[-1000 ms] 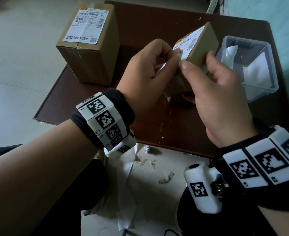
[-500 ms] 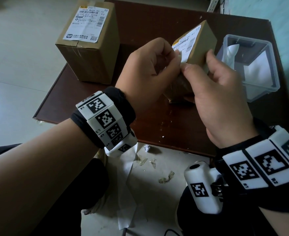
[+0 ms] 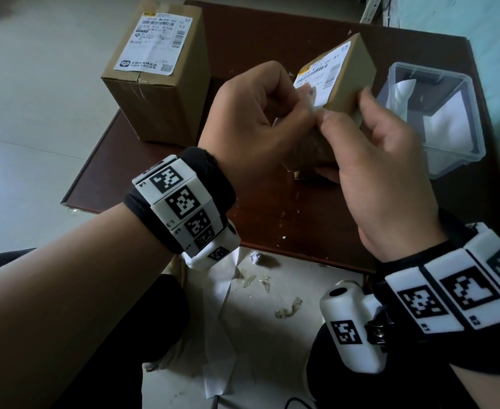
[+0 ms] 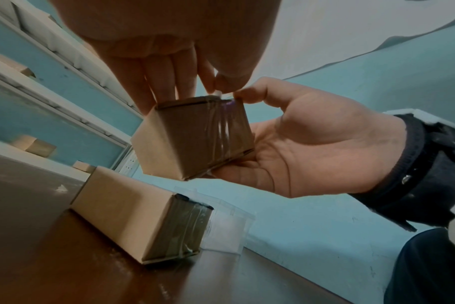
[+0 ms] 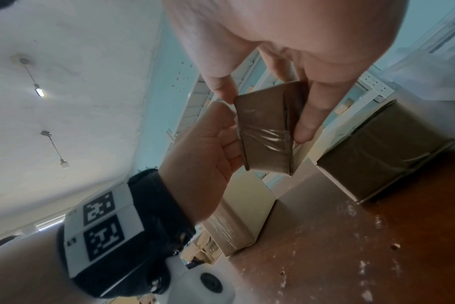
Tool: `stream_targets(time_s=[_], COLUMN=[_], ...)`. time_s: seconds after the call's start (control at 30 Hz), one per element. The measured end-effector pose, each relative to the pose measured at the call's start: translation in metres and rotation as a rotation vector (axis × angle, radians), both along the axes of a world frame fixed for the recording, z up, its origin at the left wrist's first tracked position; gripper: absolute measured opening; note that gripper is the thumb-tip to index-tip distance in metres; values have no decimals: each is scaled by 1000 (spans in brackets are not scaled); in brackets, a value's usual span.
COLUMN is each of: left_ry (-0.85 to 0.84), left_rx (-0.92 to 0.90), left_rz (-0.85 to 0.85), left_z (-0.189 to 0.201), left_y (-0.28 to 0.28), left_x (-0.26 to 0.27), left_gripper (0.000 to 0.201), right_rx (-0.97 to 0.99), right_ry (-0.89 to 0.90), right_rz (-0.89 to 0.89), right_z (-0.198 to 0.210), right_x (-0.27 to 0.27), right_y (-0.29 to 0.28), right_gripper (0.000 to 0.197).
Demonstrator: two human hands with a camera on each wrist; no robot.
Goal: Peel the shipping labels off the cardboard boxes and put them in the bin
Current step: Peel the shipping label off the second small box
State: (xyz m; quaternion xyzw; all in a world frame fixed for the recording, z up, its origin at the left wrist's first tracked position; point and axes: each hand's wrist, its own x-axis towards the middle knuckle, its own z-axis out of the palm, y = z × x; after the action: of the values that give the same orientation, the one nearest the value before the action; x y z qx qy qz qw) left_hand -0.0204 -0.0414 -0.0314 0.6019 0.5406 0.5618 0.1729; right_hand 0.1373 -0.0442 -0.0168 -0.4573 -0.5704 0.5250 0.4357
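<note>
A small cardboard box point(image 3: 352, 75) is held above the brown table point(image 3: 272, 214), tilted, its white shipping label point(image 3: 322, 78) facing me. My left hand point(image 3: 302, 104) pinches the label's near corner, which stands a little off the cardboard. My right hand point(image 3: 343, 119) grips the box from the right and below, thumb against the near edge. From the left wrist the box point(image 4: 192, 139) shows its taped end, the left fingers point(image 4: 169, 82) on its top and the right hand point(image 4: 312, 148) cupped under it. In the right wrist view the box point(image 5: 265, 131) sits between thumb and fingers.
A larger box point(image 3: 157, 93) with a full label point(image 3: 154, 42) stands at the table's back left. A clear plastic bin point(image 3: 437, 160) holding white paper sits at the right. Another box point(image 4: 133, 222) lies on the table under the held one. Paper scraps point(image 3: 287, 308) litter the floor.
Both hands stay on the small box. The left fingertips have worked slightly along the label's near corner, and the right thumb has slid down to the near edge.
</note>
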Motion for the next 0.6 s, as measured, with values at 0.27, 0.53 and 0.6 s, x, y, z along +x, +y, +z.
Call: stream_targets(time_s=[0.27,0.53,0.6], left_ry=[1,-3,-11], left_rx=[10,-3,-3], left_rz=[2,16,-7], left_z=[0,4,3], left_y=[0,-1,-1], left_x=[0,0,0], left_gripper=[23,26,25], right_rx=[9,10,11], right_ry=[9,-18,-22], right_rz=[11,8,10], right_z=[0,0,0], right_x=[0,1,1], right_y=[-1,0,0], right_gripper=[49,48,49])
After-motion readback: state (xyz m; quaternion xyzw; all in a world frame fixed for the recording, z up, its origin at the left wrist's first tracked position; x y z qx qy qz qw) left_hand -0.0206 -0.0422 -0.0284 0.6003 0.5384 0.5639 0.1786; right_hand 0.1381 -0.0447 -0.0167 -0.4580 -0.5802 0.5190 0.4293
